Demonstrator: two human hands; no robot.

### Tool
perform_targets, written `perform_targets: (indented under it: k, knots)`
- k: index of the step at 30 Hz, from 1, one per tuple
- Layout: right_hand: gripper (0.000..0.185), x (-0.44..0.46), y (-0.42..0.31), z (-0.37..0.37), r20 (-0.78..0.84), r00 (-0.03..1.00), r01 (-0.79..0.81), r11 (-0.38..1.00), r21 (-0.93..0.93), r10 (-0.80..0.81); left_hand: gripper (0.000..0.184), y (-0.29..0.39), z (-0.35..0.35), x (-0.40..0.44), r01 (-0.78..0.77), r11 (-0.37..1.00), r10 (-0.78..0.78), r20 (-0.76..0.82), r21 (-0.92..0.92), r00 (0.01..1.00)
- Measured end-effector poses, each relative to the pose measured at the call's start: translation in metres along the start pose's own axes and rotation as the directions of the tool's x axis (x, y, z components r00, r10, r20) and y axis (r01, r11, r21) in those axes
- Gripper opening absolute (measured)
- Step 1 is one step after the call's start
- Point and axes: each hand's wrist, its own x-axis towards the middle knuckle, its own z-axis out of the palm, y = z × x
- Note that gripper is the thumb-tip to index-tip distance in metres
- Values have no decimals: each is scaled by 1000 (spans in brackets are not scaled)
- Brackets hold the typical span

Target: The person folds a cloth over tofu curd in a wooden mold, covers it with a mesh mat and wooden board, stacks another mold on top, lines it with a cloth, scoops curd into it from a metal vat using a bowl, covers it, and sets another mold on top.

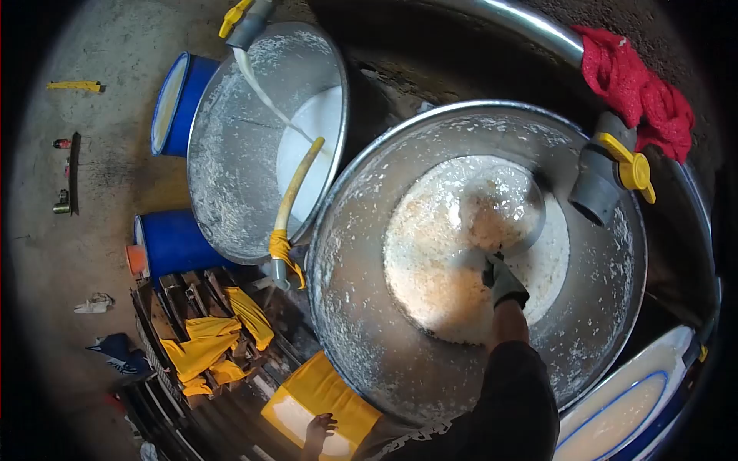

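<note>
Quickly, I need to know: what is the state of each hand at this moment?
Left hand: loosely open, nothing seen in it.
Right hand: gloved, closed, holding a round bowl at its edge.

I'd take this for a processing workshop, since from my end I see a wide metal vat [361, 253] at centre right and a second metal vat [219, 154] at upper left, with a grey pipe valve [247, 29] running milky liquid [261, 88] into the latter. Blue drums [203, 100] and a grey concrete floor [92, 246] at left fit that; the dim stack [175, 303] at lower left may be wooden slats.
</note>
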Motion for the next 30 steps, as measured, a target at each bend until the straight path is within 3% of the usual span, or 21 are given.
perform_targets:
  k: [1,3,5,6,7,9,11,12,18,20,24,26,30]
  knots:
    - [30,8,1,-8,11,1000,9,1000,-2,-9,46,-7,-3,2,34,994,-32,20,-103,999]
    - [37,19,12,-22,206,976,-53,996,-78,68,43,-12,2,2,58,974,-48,50,-217,998]
    - [38,-2,14,-26,249,962,-82,988,-129,112,43,-22,14,-9,-79,993,83,-38,86,996]
    - [39,-15,15,-27,279,945,-121,977,-177,168,36,-26,11,-2,-52,997,51,-29,-48,998]
    - [39,-27,18,-30,281,947,-102,976,-191,154,36,-26,15,-4,-59,996,58,-19,-68,998]
    - [34,-53,24,-40,310,907,-184,931,-315,284,45,-20,26,-12,-80,993,87,-76,91,993]
    - [32,-104,38,-40,292,918,-171,932,-320,269,38,-39,20,-3,-129,992,129,-70,14,989]
    - [26,-201,33,-19,230,968,26,876,-482,98,37,-53,16,3,-144,989,142,-76,-30,987]
    - [23,-352,94,-42,236,917,-124,792,-597,321,32,-144,7,28,-226,954,205,-122,-196,971]
    - [22,-398,118,-39,199,906,-165,743,-649,375,29,-186,-1,29,-271,824,302,-20,-497,953]
    - [18,-468,175,-30,112,918,-170,631,-757,381,28,-262,1,54,-77,822,22,-102,-565,995]
    - [17,-488,206,-27,83,927,-139,539,-831,366,32,-312,6,60,-54,788,-20,-114,-613,993]
    - [17,-508,276,-15,50,915,-41,216,-976,401,34,-403,15,46,-30,614,-119,-130,-789,984]
